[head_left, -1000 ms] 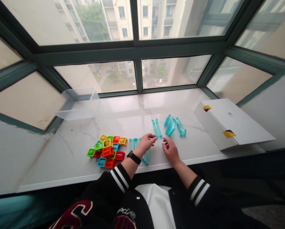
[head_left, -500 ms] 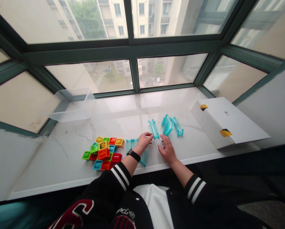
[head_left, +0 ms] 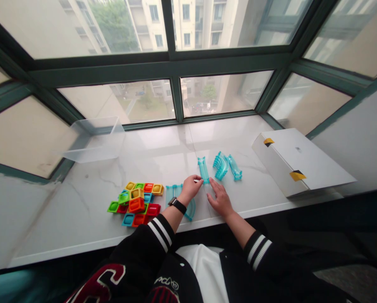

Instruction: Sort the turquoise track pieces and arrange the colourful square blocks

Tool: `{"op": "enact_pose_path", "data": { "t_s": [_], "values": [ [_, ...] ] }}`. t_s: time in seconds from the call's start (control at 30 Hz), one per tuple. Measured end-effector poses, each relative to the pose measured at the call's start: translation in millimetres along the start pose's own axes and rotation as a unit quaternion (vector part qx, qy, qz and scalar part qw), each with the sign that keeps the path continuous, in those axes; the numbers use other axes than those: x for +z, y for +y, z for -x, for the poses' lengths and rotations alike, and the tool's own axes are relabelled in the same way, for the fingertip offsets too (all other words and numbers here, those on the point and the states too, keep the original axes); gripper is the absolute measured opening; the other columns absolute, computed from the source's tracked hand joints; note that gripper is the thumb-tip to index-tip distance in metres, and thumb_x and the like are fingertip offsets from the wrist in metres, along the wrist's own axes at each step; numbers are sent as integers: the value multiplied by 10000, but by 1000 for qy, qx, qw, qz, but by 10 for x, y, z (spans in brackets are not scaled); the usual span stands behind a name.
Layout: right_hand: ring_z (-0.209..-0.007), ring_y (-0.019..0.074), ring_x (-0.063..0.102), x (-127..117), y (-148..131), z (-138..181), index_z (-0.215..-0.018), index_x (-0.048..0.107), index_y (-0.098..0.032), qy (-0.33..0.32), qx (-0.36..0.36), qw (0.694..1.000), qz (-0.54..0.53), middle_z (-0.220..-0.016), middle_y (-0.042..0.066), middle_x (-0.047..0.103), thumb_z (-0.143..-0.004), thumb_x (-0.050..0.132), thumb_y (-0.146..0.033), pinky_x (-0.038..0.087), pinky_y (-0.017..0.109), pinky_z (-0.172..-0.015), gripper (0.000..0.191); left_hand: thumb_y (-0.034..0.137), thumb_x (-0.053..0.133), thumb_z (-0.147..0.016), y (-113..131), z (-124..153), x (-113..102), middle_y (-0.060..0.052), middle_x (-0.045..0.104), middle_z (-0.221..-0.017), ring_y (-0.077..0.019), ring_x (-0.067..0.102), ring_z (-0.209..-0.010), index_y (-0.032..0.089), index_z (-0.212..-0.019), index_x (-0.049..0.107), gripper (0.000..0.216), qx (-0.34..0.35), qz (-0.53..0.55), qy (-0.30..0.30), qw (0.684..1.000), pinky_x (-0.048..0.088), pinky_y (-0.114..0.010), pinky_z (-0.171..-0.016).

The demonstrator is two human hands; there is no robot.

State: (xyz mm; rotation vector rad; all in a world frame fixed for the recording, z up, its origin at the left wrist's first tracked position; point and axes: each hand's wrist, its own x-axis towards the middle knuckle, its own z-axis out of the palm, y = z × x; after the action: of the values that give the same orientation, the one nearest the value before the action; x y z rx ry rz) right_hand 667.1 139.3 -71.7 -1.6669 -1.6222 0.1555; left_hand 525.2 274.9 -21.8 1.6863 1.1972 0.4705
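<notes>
A straight, clear turquoise track piece lies on the white marble-look sill in front of me. My left hand, with a dark watch on the wrist, has its fingers pinched at the near left corner of this piece. My right hand is palm down with fingers stretched out, an index fingertip touching the near right corner. Just beyond it are a curved turquoise track piece and another straight one. More turquoise track pieces lie flat, partly hidden under my left hand and wrist.
A loose pile of red, yellow, green, orange and blue plastic blocks is at the left. Behind it, a clear plastic bin stands by the window. A white box with yellow-black tabs is at the right. The sill's front edge runs close to me.
My right hand has come slightly left, its index fingertip now against the straight track piece. That piece has turned a little more upright in view. My left hand has barely moved.
</notes>
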Motion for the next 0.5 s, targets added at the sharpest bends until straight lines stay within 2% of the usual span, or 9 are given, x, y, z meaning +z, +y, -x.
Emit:
{"op": "enact_pose_path", "data": {
  "t_s": [0.13,0.5],
  "values": [
    [-1456,309,509,1,-1,-4,-1658,335,-240,2,7,1000,-2,-1600,118,515,-973,568,-267,461,549,-1189,724,276,731,-904,3,4,13,-86,799,-1071,-174,741,-811,177,-1013,768,151,3,-11,1,1000,566,-295,-819],
    [-1438,310,536,32,0,-3,-1640,378,-235,1,27,1000,3,-1581,122,537,-967,562,-252,477,559,-1184,697,268,723,-914,-46,-19,73,-79,798,-970,-168,739,-767,174,-986,763,125,9,-23,6,1000,563,-292,-811]
  ]
}}
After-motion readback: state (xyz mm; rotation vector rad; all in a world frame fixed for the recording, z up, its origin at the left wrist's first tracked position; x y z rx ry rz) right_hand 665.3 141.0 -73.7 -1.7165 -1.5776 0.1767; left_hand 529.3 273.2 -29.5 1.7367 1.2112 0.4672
